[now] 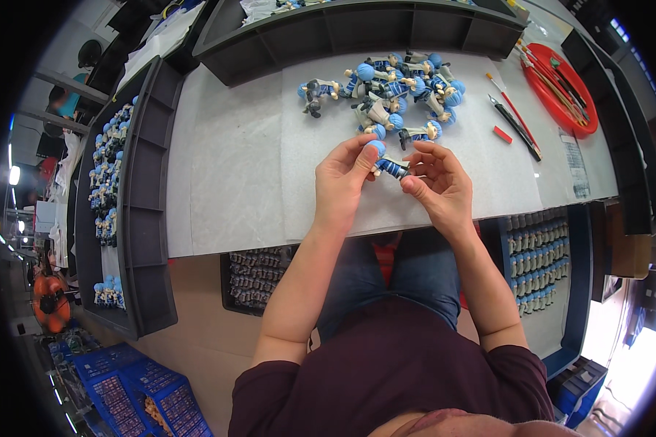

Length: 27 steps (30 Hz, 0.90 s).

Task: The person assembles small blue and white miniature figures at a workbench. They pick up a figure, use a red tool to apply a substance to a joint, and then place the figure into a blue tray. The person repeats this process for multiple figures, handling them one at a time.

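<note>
Between my hands, above the near part of the white-covered table point(229, 167), is a small figurine point(392, 167) with a light blue head and a blue-and-white striped body. My left hand point(340, 178) pinches it at the head end, thumb and fingers closed. At the dark lower end, the thumb and fingers of my right hand point(444, 186) close on it too, with the other fingers curled. Just beyond my hands lies a loose pile of similar figurines point(386, 91), many on their sides.
A red oval tray point(589, 125) of brushes stands at the right, beside a red brush point(514, 109), a black pen-like tool point(514, 125) and a small red piece point(502, 134). Grey crates stand at the back point(372, 36) and left point(144, 197). A blue crate point(576, 291) of figurines sits lower right.
</note>
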Each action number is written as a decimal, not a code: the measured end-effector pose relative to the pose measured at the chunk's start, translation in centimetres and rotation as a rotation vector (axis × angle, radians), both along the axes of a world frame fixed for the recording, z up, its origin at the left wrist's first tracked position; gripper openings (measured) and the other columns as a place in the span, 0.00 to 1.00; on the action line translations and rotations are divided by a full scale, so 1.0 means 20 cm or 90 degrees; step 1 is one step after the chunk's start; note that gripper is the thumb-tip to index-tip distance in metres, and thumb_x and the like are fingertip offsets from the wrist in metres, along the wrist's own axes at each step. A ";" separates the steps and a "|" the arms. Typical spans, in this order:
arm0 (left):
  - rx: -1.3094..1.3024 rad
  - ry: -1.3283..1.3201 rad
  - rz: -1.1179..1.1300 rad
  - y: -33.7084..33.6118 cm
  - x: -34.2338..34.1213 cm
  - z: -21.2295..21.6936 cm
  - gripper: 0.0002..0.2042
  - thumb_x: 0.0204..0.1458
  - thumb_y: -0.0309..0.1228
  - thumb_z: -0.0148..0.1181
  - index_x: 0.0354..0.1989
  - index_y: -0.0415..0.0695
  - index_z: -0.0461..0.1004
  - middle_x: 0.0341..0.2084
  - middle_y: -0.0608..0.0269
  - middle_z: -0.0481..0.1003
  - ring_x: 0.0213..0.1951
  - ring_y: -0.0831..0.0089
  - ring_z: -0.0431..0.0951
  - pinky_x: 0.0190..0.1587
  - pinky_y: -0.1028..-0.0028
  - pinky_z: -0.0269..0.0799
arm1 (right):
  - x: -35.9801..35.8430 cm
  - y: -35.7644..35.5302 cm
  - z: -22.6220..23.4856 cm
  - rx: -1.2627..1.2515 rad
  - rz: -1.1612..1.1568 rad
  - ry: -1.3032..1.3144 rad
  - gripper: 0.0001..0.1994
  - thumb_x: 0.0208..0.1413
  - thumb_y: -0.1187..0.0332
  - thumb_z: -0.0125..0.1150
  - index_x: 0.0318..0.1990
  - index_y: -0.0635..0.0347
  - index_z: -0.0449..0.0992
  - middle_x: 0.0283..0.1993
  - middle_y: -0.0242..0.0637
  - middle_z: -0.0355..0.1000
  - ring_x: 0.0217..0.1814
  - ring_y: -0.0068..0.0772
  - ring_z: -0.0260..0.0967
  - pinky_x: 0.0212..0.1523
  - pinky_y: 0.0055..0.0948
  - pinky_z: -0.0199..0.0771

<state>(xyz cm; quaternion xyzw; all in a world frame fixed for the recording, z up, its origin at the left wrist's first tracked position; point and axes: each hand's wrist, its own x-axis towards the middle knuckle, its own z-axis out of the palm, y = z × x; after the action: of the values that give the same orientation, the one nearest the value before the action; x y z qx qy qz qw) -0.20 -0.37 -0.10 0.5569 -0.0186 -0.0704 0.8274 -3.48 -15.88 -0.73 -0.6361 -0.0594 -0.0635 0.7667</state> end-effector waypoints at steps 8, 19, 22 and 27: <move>-0.027 -0.018 0.005 -0.01 0.00 0.01 0.13 0.54 0.29 0.55 0.47 0.39 0.70 0.40 0.60 0.74 0.35 0.82 0.71 0.37 0.82 0.66 | 0.00 0.01 0.00 -0.027 -0.013 -0.020 0.25 0.45 0.74 0.66 0.52 0.64 0.64 0.42 0.37 0.67 0.43 0.24 0.67 0.43 0.22 0.72; -0.043 -0.030 -0.022 0.01 -0.01 0.00 0.15 0.53 0.28 0.55 0.49 0.38 0.69 0.34 0.66 0.74 0.33 0.83 0.71 0.34 0.83 0.65 | 0.00 0.02 0.00 0.001 -0.013 -0.018 0.15 0.59 0.68 0.50 0.51 0.67 0.65 0.37 0.38 0.67 0.34 0.25 0.69 0.33 0.22 0.71; -0.025 -0.030 -0.016 0.00 -0.01 0.00 0.14 0.53 0.32 0.57 0.46 0.39 0.71 0.31 0.68 0.74 0.30 0.83 0.69 0.33 0.83 0.64 | -0.01 0.02 0.02 -0.019 -0.024 0.034 0.15 0.60 0.66 0.48 0.50 0.67 0.66 0.34 0.38 0.68 0.31 0.25 0.70 0.30 0.21 0.71; 0.002 -0.032 -0.018 -0.01 0.00 -0.01 0.13 0.53 0.34 0.56 0.44 0.39 0.73 0.28 0.70 0.73 0.29 0.84 0.69 0.31 0.83 0.64 | -0.01 0.00 0.01 -0.029 -0.014 0.044 0.15 0.61 0.65 0.47 0.50 0.66 0.66 0.30 0.37 0.68 0.28 0.24 0.70 0.26 0.19 0.69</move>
<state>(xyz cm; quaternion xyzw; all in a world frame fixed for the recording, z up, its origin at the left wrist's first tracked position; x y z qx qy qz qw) -0.30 -0.64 -0.38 0.5594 -0.0469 -0.0678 0.8248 -3.74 -15.97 -0.53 -0.6557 -0.0274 -0.0486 0.7530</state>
